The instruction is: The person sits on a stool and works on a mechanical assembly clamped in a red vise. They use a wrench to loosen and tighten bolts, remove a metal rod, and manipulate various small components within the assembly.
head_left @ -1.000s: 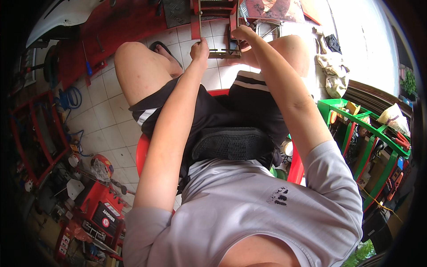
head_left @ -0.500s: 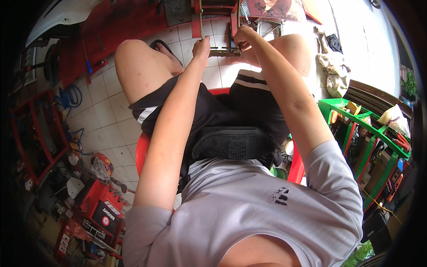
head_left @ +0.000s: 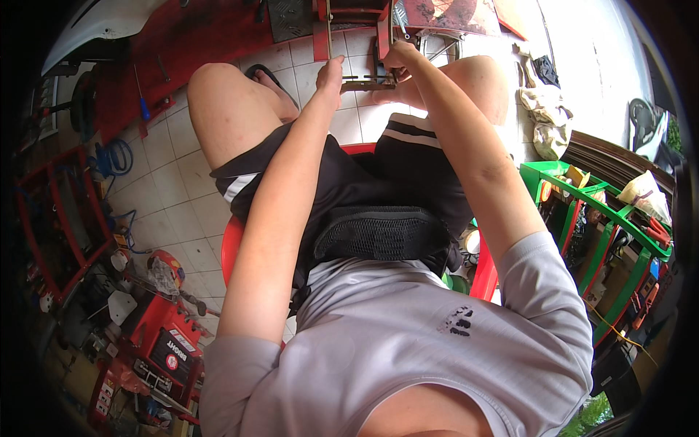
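In front of my knees stands a red metal frame with two upright rails, at the far edge of the view. A brownish metal crossbar spans the gap between my hands at its near end. My left hand is closed at the crossbar's left end, its fingers largely turned away from view. Beside the right rail, my right hand has its fingers curled in at the crossbar's right end, near a dark upright piece. What the right fingers grip is hidden behind the hand.
I sit on a red plastic chair. A blue-handled screwdriver lies on the red platform at left. Red machinery stands at lower left. To my right is a green rack with tools; cloth hangs beyond it.
My left hand has shifted very slightly upward at the crossbar. The right hand stays nearly in place. A vehicle has come into view outside at the far right.
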`<move>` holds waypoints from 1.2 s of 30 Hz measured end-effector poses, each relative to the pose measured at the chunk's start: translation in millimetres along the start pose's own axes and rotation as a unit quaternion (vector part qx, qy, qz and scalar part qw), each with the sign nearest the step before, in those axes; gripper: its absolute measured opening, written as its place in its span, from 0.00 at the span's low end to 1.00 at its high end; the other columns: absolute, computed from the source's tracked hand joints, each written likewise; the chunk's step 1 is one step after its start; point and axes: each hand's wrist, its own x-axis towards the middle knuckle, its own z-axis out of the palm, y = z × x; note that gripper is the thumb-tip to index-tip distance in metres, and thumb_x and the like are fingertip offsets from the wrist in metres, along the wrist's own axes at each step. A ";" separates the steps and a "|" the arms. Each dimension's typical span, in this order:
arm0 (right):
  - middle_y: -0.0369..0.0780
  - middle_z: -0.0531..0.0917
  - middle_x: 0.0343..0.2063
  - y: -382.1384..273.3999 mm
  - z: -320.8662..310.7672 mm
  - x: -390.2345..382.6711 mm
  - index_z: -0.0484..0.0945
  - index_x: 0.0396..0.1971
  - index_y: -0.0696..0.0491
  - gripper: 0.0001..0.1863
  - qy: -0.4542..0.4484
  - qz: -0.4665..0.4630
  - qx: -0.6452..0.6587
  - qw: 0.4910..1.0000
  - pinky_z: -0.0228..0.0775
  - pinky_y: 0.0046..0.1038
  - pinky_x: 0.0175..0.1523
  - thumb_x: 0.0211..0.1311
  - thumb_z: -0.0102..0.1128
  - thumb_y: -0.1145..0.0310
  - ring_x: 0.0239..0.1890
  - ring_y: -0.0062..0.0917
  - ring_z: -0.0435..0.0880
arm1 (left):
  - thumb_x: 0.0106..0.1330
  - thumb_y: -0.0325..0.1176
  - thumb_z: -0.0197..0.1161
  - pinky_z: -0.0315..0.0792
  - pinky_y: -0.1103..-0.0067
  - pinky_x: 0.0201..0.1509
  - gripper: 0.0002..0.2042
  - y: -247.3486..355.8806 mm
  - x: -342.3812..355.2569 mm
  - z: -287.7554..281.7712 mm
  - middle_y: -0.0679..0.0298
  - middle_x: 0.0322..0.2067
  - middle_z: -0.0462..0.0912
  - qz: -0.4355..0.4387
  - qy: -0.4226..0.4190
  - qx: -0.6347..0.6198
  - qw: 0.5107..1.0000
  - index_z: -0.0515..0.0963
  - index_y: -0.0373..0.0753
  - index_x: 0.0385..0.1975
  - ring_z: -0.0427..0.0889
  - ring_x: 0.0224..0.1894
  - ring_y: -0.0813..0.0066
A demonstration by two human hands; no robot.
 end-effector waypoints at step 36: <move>0.43 0.82 0.42 5.0 19.0 23.9 0.76 0.44 0.51 0.20 0.160 0.025 0.077 0.984 0.76 0.27 0.46 0.46 0.60 0.68 0.44 0.31 0.82 | 0.55 0.38 0.55 0.72 0.69 0.54 0.21 22.8 96.2 -37.9 0.47 0.50 0.75 -0.003 0.150 0.308 0.939 0.74 0.32 0.46 0.76 0.52 0.55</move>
